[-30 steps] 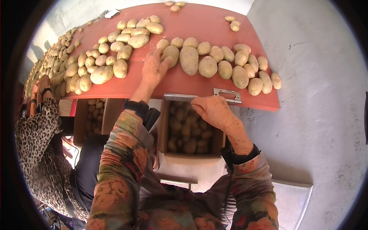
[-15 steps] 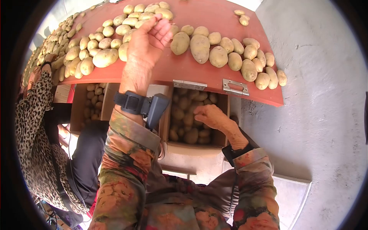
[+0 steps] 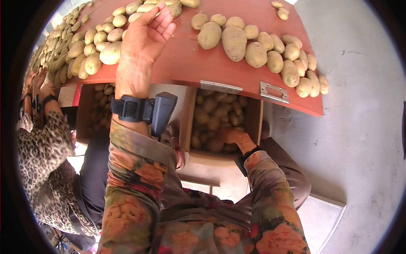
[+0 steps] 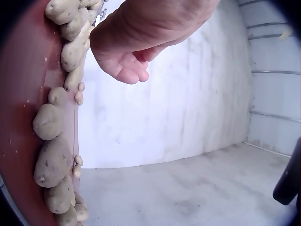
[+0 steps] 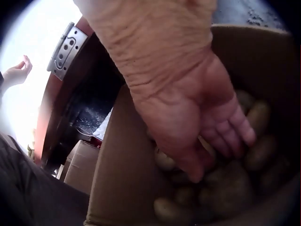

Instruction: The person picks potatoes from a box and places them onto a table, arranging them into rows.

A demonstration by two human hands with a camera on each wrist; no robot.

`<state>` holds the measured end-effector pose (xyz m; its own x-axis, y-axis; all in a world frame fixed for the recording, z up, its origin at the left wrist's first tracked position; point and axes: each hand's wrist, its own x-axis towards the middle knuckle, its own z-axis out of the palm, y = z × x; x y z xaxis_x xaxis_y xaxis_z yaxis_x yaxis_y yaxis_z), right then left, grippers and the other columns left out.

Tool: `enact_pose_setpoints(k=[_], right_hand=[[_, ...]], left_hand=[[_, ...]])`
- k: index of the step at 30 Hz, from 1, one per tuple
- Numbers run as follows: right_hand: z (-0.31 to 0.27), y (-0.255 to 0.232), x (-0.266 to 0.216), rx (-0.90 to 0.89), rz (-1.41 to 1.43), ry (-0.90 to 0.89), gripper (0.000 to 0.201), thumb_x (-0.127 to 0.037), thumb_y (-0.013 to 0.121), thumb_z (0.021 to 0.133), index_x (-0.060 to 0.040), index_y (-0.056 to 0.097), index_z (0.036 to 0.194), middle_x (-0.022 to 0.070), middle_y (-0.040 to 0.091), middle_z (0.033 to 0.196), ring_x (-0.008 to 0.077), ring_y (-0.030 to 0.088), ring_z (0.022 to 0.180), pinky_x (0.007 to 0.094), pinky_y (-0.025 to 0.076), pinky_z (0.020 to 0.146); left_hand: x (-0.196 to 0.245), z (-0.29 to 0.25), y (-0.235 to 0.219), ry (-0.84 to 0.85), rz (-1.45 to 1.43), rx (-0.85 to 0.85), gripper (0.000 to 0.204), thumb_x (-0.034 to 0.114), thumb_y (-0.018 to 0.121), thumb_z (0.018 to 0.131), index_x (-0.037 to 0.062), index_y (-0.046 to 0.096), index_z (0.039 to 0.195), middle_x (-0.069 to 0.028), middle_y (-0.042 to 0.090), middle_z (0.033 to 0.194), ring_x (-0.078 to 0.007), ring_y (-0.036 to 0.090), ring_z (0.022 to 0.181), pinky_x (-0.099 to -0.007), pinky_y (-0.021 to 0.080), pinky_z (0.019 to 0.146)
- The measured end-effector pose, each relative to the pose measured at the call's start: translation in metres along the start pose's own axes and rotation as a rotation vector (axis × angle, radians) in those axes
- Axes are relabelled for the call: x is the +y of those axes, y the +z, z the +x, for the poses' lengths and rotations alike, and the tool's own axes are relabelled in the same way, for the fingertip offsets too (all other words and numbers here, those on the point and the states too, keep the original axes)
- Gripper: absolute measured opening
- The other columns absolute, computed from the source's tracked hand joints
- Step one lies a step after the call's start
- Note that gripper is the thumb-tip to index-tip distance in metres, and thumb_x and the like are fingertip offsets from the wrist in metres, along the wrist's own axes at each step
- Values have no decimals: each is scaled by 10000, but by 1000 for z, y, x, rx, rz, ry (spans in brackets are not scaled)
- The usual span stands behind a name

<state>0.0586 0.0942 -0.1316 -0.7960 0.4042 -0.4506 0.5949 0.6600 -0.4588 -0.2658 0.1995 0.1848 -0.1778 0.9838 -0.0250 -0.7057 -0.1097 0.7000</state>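
Observation:
Palm up, the left hand [image 3: 146,40] hangs above the red board [image 3: 179,63] in the head view, fingers loosely bent and nothing in them; the left wrist view shows this empty hand [image 4: 136,37] beside the potatoes [image 4: 52,160]. A row of potatoes [image 3: 234,43] lies to its right on the board. Down inside the cardboard box [image 3: 186,122], the right hand [image 3: 234,136] is among potatoes [image 3: 209,106]. The right wrist view shows that hand [image 5: 188,113] with fingers spread loosely downward over the potatoes [image 5: 230,188]; no potato is visibly gripped.
Many potatoes [image 3: 76,48] cover the board's left part. Metal hinges [image 3: 220,87] sit on its front edge. Another potato box [image 3: 86,114] stands below at left, near a person in a leopard-print sleeve [image 3: 46,144]. A grey wall [image 3: 355,84] rises at right.
The left hand has left the large potato at the row's left end and moved left, turning palm up. My right hand has gone from the board's edge down into the box. The head view has shifted.

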Motion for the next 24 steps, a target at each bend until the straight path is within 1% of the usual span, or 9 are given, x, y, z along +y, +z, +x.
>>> enact_pose_setpoints(k=[1, 3, 7, 10, 16, 17, 19, 21, 24], right_hand=[[4, -3, -3, -4, 5, -12, 261, -207, 539, 833, -39, 678, 977, 164, 673, 1018, 333, 636, 949, 422, 504, 798], [12, -12, -9, -212, 81, 264, 276, -256, 572, 817, -42, 687, 948, 163, 677, 1009, 322, 644, 932, 419, 511, 782], [25, 12, 15, -175, 103, 215, 307, -316, 605, 797, -38, 695, 893, 172, 678, 990, 317, 647, 927, 424, 511, 780], [41, 6, 13, -192, 135, 211, 308, -315, 608, 795, -38, 693, 901, 173, 677, 991, 318, 647, 926, 425, 511, 779], [30, 6, -3, -219, 171, 215, 312, -314, 614, 791, -38, 688, 918, 175, 676, 994, 320, 648, 924, 426, 511, 779], [54, -4, -5, -222, 174, 218, 313, -313, 615, 791, -38, 687, 921, 175, 676, 995, 320, 648, 924, 427, 511, 779], [30, 4, -5, -226, 179, 226, 315, -313, 617, 789, -38, 685, 926, 176, 676, 996, 321, 648, 923, 427, 510, 778], [56, -12, -12, -227, 177, 236, 317, -312, 619, 788, -38, 684, 932, 176, 675, 997, 321, 648, 923, 428, 510, 778], [34, -3, -16, -213, 151, 250, 320, -312, 622, 786, -37, 681, 941, 177, 675, 998, 322, 648, 922, 428, 510, 778]], left_hand=[[3, 2, -3, 8, -13, -31, 246, 138, 545, 938, -4, 577, 1135, -67, 633, 974, -153, 635, 862, -308, 518, 772], [3, 4, -8, -7, -7, -41, 244, 132, 552, 934, -7, 577, 1133, -68, 632, 975, -154, 635, 864, -308, 519, 770], [8, 3, -2, -19, -18, -64, 243, 124, 563, 928, -9, 577, 1131, -60, 632, 933, -154, 636, 845, -309, 522, 749], [9, 0, -2, -4, 15, -64, 242, 127, 556, 932, -7, 577, 1133, -54, 634, 909, -151, 636, 828, -305, 520, 735], [3, -11, 13, -33, 76, -57, 246, 136, 545, 940, 0, 575, 1143, -44, 637, 907, -140, 635, 811, -295, 521, 728], [2, -11, 13, -44, 71, -53, 247, 137, 545, 940, 2, 575, 1144, -42, 638, 908, -136, 636, 807, -291, 522, 726], [0, -11, 15, -49, 74, -68, 246, 136, 544, 940, 3, 576, 1145, -42, 642, 910, -135, 636, 806, -288, 523, 724], [-2, -13, 18, -54, 81, -78, 240, 140, 550, 937, 12, 582, 1137, -39, 655, 906, -124, 635, 790, -277, 522, 714], [-3, -13, 14, -42, 91, -110, 240, 148, 560, 930, 25, 586, 1134, -32, 662, 885, -116, 631, 776, -275, 521, 701]])
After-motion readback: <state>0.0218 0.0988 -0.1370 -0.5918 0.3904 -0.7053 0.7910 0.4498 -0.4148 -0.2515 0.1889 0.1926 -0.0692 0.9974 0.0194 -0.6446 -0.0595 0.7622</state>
